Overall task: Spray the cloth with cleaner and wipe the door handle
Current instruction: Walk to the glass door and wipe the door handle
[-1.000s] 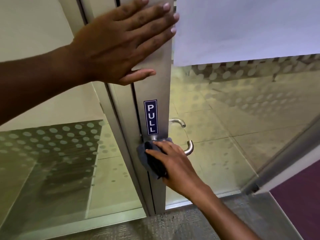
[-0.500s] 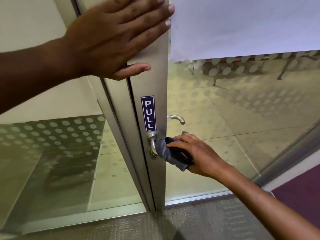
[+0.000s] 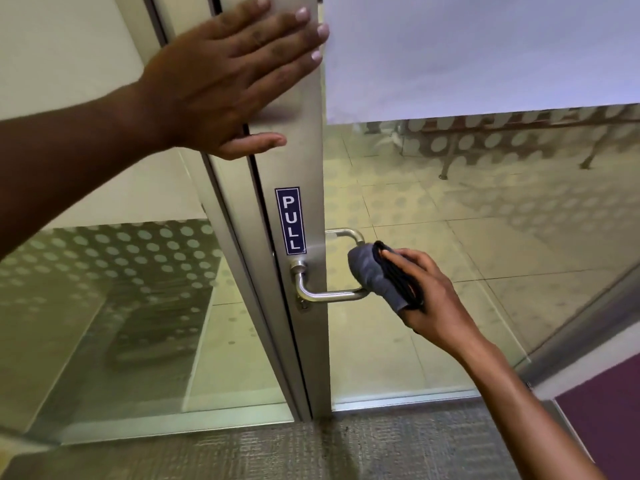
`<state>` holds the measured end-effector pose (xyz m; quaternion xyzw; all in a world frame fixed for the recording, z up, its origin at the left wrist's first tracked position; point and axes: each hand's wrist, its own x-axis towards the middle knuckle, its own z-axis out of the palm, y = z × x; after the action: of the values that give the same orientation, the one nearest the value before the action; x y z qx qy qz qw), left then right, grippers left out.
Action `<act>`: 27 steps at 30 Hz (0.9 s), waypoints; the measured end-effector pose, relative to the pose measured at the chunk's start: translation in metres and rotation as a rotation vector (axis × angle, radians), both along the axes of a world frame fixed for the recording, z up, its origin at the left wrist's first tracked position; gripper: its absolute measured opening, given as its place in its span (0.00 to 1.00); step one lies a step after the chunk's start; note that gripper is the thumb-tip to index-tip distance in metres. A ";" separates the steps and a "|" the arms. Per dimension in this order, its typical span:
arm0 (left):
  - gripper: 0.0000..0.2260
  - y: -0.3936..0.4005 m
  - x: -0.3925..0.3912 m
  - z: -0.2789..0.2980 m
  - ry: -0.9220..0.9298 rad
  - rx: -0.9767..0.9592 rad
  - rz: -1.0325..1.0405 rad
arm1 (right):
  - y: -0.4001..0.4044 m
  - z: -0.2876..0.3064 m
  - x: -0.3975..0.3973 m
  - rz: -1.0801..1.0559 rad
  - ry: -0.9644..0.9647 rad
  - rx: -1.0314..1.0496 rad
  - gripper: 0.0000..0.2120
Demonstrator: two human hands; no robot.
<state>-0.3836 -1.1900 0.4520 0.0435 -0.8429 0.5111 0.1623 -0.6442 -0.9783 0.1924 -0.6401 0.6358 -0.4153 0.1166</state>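
Observation:
A silver lever door handle [image 3: 325, 295] sticks out from the metal door frame [image 3: 308, 161], just below a blue PULL sticker [image 3: 291, 220]. My right hand [image 3: 429, 299] grips a folded grey cloth [image 3: 375, 275] wrapped over the handle's free right end. My left hand [image 3: 228, 74] lies flat with fingers spread on the upper frame, holding nothing. A second handle [image 3: 346, 234] shows behind the glass. No spray bottle is in view.
Glass panels with frosted dots flank the frame on both sides, showing a tiled floor beyond. A white sheet [image 3: 478, 50] covers the upper right pane. Grey carpet [image 3: 346, 448] lies at the door's foot, with a purple surface [image 3: 606, 417] at the lower right.
My right hand has slid the cloth rightward along the lever, from its base by the frame out to its free end. My left hand stays pressed on the frame.

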 end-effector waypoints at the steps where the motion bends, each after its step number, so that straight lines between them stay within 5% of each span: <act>1: 0.38 0.004 -0.001 0.000 0.008 0.006 0.010 | 0.005 0.004 0.000 -0.034 -0.037 -0.020 0.38; 7: 0.38 0.034 -0.005 -0.018 0.136 0.212 0.071 | 0.039 0.032 -0.010 -0.166 -0.183 -0.142 0.33; 18: 0.37 0.153 -0.009 -0.137 0.384 0.746 0.288 | 0.079 0.052 -0.025 -0.183 -0.154 -0.249 0.32; 27: 0.36 0.229 -0.003 -0.157 0.482 0.865 0.365 | 0.125 0.066 0.007 -0.202 -0.088 -0.294 0.32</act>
<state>-0.3868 -0.9608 0.2954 0.3690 -0.8943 0.1119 0.2269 -0.6373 -0.8536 0.2585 -0.5642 0.6236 -0.5410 0.0073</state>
